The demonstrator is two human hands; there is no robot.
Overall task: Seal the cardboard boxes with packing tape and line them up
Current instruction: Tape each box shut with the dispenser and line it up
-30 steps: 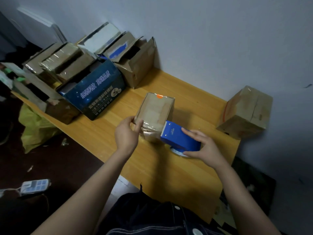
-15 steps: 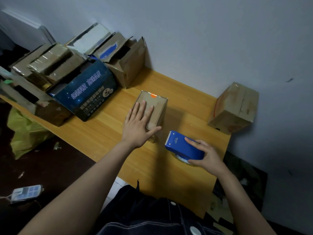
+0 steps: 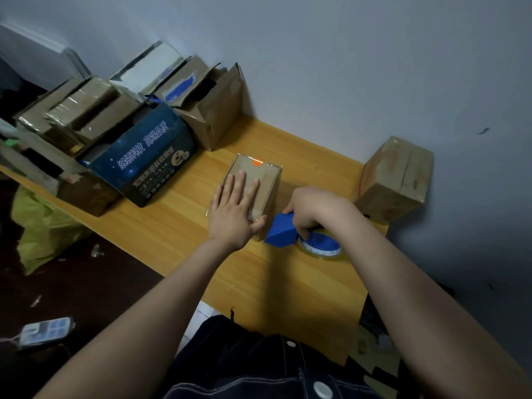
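A small cardboard box (image 3: 267, 180) with an orange sticker at its far edge stands in the middle of the wooden table (image 3: 178, 226). My left hand (image 3: 234, 210) lies flat on its top, fingers straight, pressing down. My right hand (image 3: 309, 207) grips the blue tape dispenser (image 3: 280, 233), whose front end touches the box's near right corner. The yellowish tape roll (image 3: 321, 246) sits on the dispenser, just below my right wrist. A taped cardboard box (image 3: 394, 180) stands at the table's far right corner against the wall.
A dark blue printed box (image 3: 144, 156) and several open cardboard boxes (image 3: 213, 110) crowd the table's left end. A yellow-green bag (image 3: 37, 228) and a power strip (image 3: 46, 331) lie on the dark floor at left. The wall runs behind the table.
My right hand has turned the dispenser and brought it up against the box's near right corner. My left hand stays flat on the box top.
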